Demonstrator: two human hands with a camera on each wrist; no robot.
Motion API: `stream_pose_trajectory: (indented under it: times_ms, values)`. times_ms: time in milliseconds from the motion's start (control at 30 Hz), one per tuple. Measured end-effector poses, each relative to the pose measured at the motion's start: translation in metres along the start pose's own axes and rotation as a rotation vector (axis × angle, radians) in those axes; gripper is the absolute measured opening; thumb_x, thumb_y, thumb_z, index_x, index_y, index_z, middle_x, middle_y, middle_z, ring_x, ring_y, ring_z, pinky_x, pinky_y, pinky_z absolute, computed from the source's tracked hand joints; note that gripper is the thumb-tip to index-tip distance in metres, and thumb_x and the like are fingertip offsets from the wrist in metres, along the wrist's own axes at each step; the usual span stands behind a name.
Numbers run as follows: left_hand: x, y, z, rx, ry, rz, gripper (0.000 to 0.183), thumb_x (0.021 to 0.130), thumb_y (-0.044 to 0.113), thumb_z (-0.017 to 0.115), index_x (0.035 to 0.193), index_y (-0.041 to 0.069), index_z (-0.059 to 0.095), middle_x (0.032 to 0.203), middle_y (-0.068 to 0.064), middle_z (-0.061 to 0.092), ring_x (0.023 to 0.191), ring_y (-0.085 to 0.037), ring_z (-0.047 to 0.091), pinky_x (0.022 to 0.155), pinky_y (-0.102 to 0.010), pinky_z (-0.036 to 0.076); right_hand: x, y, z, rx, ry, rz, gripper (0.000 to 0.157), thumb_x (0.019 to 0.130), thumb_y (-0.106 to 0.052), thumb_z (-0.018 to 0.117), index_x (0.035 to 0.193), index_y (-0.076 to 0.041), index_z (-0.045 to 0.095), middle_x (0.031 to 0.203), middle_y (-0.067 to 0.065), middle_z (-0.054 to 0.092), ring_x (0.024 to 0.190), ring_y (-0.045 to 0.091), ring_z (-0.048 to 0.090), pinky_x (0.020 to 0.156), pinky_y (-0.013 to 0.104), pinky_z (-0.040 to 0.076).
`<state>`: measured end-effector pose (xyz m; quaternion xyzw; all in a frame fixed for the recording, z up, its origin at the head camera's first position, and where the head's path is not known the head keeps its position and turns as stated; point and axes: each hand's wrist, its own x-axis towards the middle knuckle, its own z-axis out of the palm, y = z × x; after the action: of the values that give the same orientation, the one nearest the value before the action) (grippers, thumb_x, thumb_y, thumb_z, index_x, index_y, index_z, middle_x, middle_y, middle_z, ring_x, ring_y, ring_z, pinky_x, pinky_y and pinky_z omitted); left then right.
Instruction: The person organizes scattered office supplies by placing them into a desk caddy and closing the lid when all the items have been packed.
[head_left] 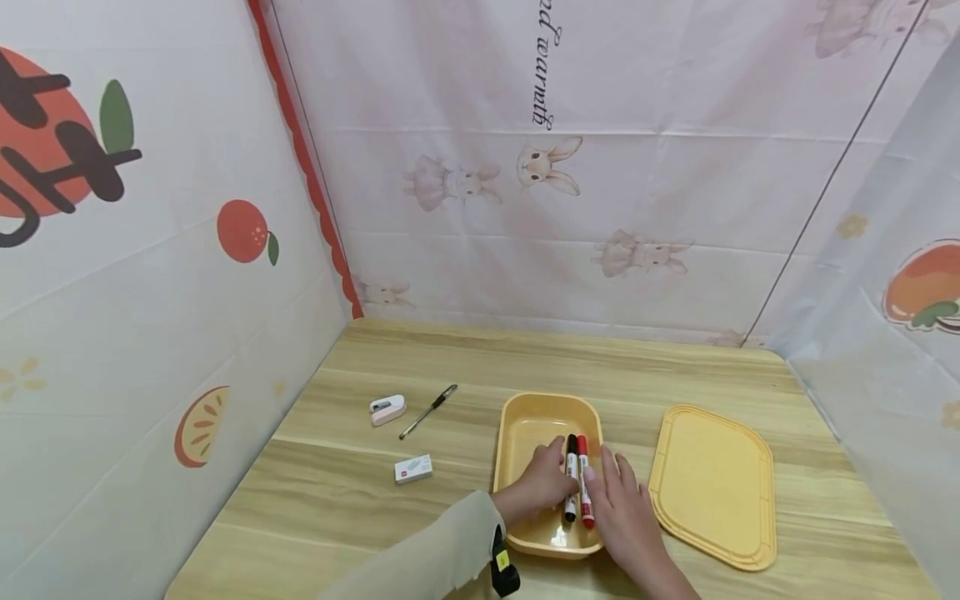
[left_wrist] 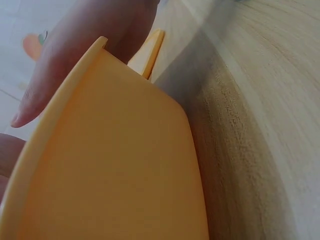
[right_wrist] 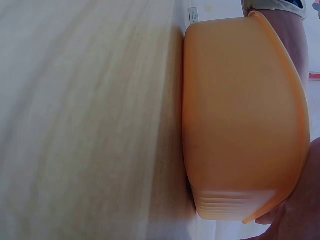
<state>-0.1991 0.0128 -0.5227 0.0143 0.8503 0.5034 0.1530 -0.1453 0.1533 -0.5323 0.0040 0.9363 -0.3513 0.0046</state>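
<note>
A yellow plastic box (head_left: 549, 408) stands on the table, and its outer wall (left_wrist: 115, 150) fills much of the left wrist view. Inside, along its right side, a black marker (head_left: 572, 467) and a red marker (head_left: 583, 471) lie side by side. My left hand (head_left: 542, 479) reaches over the left rim into the box, its fingers beside the black marker. Over the right rim, my right hand (head_left: 626, 512) lies with fingers extended, next to the red marker. The right wrist view has the box's outer side (right_wrist: 245, 110); the markers are hidden there.
A flat yellow lid (head_left: 712, 483) lies right of the box. To the left are a black-gripped pen (head_left: 429, 412), a pale pink stapler (head_left: 387, 409) and a small white box (head_left: 413, 468). Printed cloth walls (head_left: 480, 275) surround the wooden table (head_left: 315, 500).
</note>
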Motion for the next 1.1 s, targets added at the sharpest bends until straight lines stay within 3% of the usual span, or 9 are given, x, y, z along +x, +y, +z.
stream_pose_trajectory:
  times_ms: [133, 500, 567, 633, 767, 933, 1100]
  values:
    - [0.002, -0.002, 0.0, -0.005, -0.001, 0.024, 0.085, 0.079, -0.004, 0.073, 0.155, 0.008, 0.037, 0.129, -0.021, 0.052, 0.098, -0.027, 0.06, 0.072, -0.035, 0.055, 0.0, 0.0, 0.0, -0.008, 0.001, 0.001, 0.073, 0.107, -0.057, 0.022, 0.162, -0.01, 0.016, 0.165, 0.025, 0.015, 0.151, 0.048, 0.017, 0.119, 0.068, 0.004]
    - [0.0, -0.001, -0.001, 0.023, -0.031, 0.029, 0.076, 0.084, 0.003, 0.074, 0.152, 0.008, 0.04, 0.128, -0.019, 0.051, 0.075, -0.02, 0.057, 0.057, -0.029, 0.05, 0.0, -0.001, 0.0, -0.004, -0.01, 0.01, 0.073, 0.107, -0.057, 0.022, 0.162, -0.01, 0.016, 0.165, 0.025, 0.017, 0.151, 0.048, 0.017, 0.119, 0.069, 0.004]
    - [-0.002, 0.001, -0.002, 0.042, -0.032, 0.032, 0.076, 0.085, 0.007, 0.075, 0.153, 0.009, 0.04, 0.13, -0.02, 0.05, 0.081, -0.022, 0.059, 0.063, -0.033, 0.052, 0.0, -0.001, 0.0, -0.002, -0.01, 0.01, 0.073, 0.107, -0.057, 0.022, 0.162, -0.01, 0.016, 0.165, 0.026, 0.017, 0.151, 0.048, 0.017, 0.119, 0.069, 0.004]
    - [-0.003, 0.004, -0.004, 0.086, -0.03, 0.037, 0.076, 0.088, 0.014, 0.075, 0.154, 0.011, 0.038, 0.136, -0.02, 0.048, 0.096, -0.024, 0.06, 0.079, -0.038, 0.055, 0.0, -0.001, 0.001, 0.001, -0.011, 0.01, 0.074, 0.106, -0.058, 0.022, 0.162, -0.01, 0.016, 0.165, 0.026, 0.017, 0.15, 0.049, 0.017, 0.119, 0.069, 0.004]
    - [-0.004, 0.01, -0.01, 0.199, -0.017, 0.062, 0.076, 0.09, 0.025, 0.073, 0.156, 0.012, 0.037, 0.148, -0.02, 0.044, 0.122, -0.028, 0.055, 0.104, -0.048, 0.048, 0.0, -0.001, 0.001, 0.0, -0.011, 0.011, 0.074, 0.106, -0.058, 0.022, 0.162, -0.011, 0.015, 0.164, 0.026, 0.017, 0.15, 0.05, 0.018, 0.118, 0.07, 0.004]
    - [-0.004, 0.014, -0.021, 0.314, -0.024, 0.104, 0.071, 0.092, 0.031, 0.071, 0.154, 0.016, 0.041, 0.151, -0.014, 0.044, 0.13, -0.028, 0.053, 0.107, -0.047, 0.047, 0.0, -0.001, 0.001, -0.011, -0.01, 0.013, 0.074, 0.106, -0.058, 0.022, 0.162, -0.011, 0.016, 0.164, 0.026, 0.017, 0.15, 0.049, 0.018, 0.118, 0.07, 0.005]
    - [-0.003, 0.016, -0.034, 0.44, -0.086, 0.179, 0.069, 0.093, 0.043, 0.068, 0.154, 0.023, 0.043, 0.152, -0.008, 0.046, 0.136, -0.026, 0.05, 0.108, -0.047, 0.046, 0.0, -0.002, 0.0, -0.012, -0.007, 0.015, 0.074, 0.106, -0.058, 0.021, 0.162, -0.011, 0.016, 0.164, 0.026, 0.017, 0.149, 0.05, 0.02, 0.118, 0.07, 0.005]
